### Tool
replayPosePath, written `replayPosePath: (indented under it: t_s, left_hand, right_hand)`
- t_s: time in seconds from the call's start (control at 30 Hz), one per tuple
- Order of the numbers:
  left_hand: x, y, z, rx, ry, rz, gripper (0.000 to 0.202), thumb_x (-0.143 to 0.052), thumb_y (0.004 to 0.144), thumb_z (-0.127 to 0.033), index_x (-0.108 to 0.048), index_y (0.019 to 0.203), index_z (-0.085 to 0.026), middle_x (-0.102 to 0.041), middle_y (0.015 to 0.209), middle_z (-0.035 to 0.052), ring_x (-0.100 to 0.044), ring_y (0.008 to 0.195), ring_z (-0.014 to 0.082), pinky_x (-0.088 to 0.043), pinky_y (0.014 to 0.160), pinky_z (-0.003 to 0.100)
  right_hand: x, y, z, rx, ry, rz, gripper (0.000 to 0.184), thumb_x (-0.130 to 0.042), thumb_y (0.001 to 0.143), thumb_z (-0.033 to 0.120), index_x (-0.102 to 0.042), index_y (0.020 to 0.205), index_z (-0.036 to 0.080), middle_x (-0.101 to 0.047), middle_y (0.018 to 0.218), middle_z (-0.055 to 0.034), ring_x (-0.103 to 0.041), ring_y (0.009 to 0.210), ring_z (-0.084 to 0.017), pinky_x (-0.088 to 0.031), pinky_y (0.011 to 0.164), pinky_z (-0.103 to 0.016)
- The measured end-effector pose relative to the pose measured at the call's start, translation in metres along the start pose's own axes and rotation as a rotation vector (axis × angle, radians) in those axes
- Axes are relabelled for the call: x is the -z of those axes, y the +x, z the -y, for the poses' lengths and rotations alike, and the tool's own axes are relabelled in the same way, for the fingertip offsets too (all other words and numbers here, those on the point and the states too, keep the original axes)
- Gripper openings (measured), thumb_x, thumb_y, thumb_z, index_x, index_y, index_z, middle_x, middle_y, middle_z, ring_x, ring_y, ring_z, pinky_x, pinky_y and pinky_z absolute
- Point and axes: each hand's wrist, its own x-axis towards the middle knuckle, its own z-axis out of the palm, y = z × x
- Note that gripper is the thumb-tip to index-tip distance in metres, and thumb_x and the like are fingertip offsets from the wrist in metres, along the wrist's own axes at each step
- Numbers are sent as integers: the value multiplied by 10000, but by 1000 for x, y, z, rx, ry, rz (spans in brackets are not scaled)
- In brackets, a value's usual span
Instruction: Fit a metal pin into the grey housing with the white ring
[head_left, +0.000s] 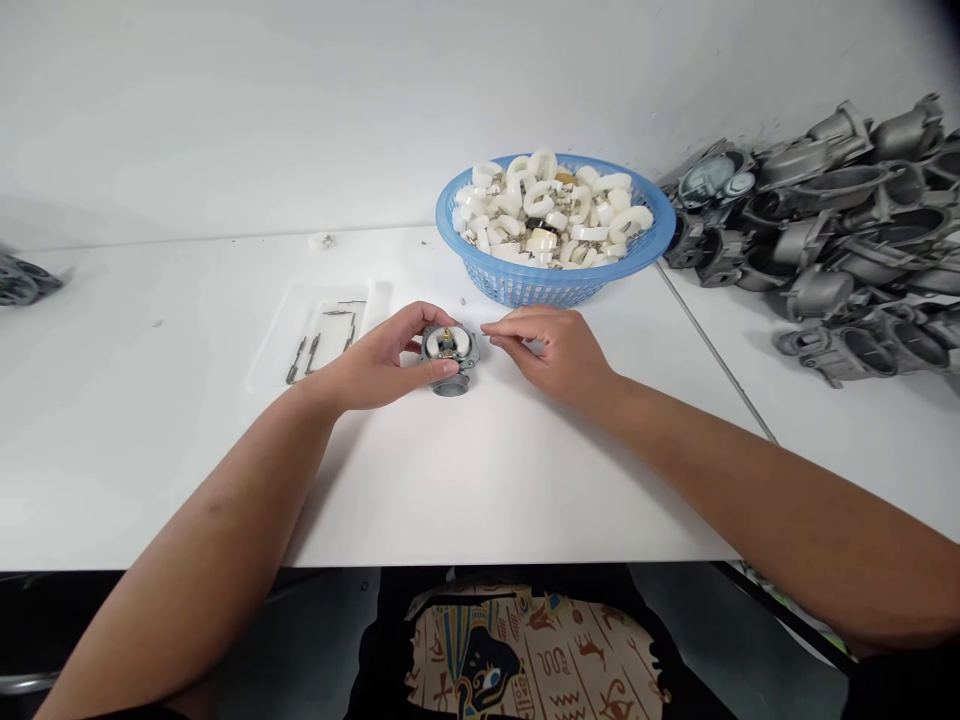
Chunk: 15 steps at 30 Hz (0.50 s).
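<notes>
My left hand (390, 362) grips a grey metal carburetor body (452, 384) on the white table, thumb in front and fingers behind. A white ring-shaped float (463, 343) sits in the carburetor's open top, with a small brass piece (448, 334) at its middle. Just right of the carburetor, my right hand (559, 350) is closed in a pinch, thumb against forefinger. Something thin and tiny seems to show at its fingertips, too small to name.
Behind the hands stands a blue basket (555, 292) heaped with white floats (540, 198). A clear tray (262, 370) at left holds several thin metal parts (313, 352). Many grey carburetor castings (817, 240) are piled at the right, and another grey part (22, 280) lies far left.
</notes>
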Motion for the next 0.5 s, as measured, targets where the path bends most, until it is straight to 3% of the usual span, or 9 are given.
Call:
replayPosePath:
  t_s: [0.2, 0.5]
  left_hand:
    - [-1, 0, -2, 9, 58, -31, 380, -660, 889, -378, -529, 1217, -237, -620, 1132, 92, -574, 991, 187, -465, 908, 430]
    - [1, 0, -2, -5, 67, -12, 375, -658, 891, -358, -521, 1220, -241, -610, 1131, 90, -562, 983, 177, -466, 895, 399]
  right_hand:
    - [0, -1, 7, 16, 11, 29, 199, -552, 940, 169, -742, 985, 207, -766, 916, -6, -711, 835, -155, -517, 729, -261]
    - [-1, -4, 10, 59, 47, -167, 155, -623, 930, 221, -751, 1015, 235, -770, 976, -3, -723, 872, -160, -568, 799, -292]
